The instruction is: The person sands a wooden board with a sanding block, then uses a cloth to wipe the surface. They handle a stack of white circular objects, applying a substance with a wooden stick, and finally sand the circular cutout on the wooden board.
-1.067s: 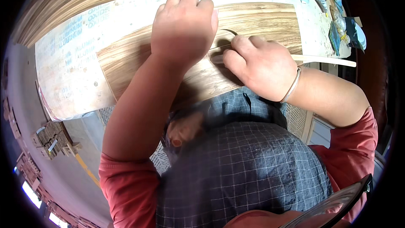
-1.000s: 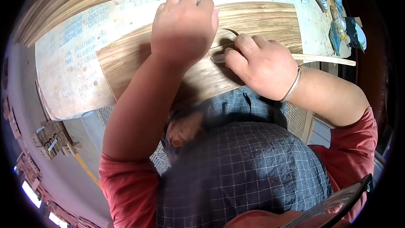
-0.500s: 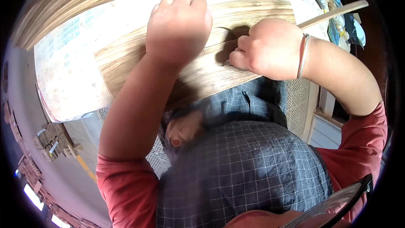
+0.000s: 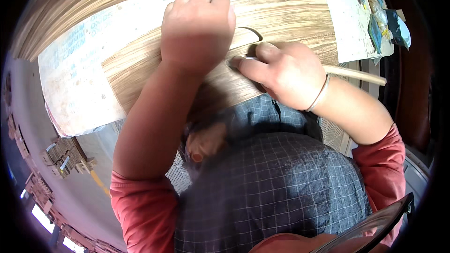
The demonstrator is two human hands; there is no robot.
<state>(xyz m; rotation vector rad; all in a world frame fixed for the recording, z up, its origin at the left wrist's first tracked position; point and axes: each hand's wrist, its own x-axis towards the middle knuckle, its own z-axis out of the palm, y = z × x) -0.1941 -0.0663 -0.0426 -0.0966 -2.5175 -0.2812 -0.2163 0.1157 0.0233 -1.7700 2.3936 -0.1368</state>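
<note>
A flat wooden board (image 4: 300, 18) with streaked brown grain lies across the table, a curved slot (image 4: 253, 32) cut in its middle. My left hand (image 4: 197, 30) is closed at the board's far edge, fingers curled over it and their tips hidden. My right hand (image 4: 286, 70), with a thin bangle at the wrist, is closed on a slim pale wooden stick (image 4: 358, 75). The stick's long end juts out rightward past the wrist. Thumb and forefinger come close to the board just below the slot; the stick's other end is blurred there.
Stacked wooden boards (image 4: 70, 14) stand at the far left of the paper-covered table (image 4: 79, 79). Bags and small packets (image 4: 379, 18) crowd the far right corner. A dark checked apron (image 4: 281, 178) covers my lap at the near edge. Bundled pieces (image 4: 61, 157) sit lower left.
My right hand has moved left and nearer to me, and the stick has swung from pointing up-right to slightly down-right. The slot is now more exposed. My left hand has barely moved.
</note>
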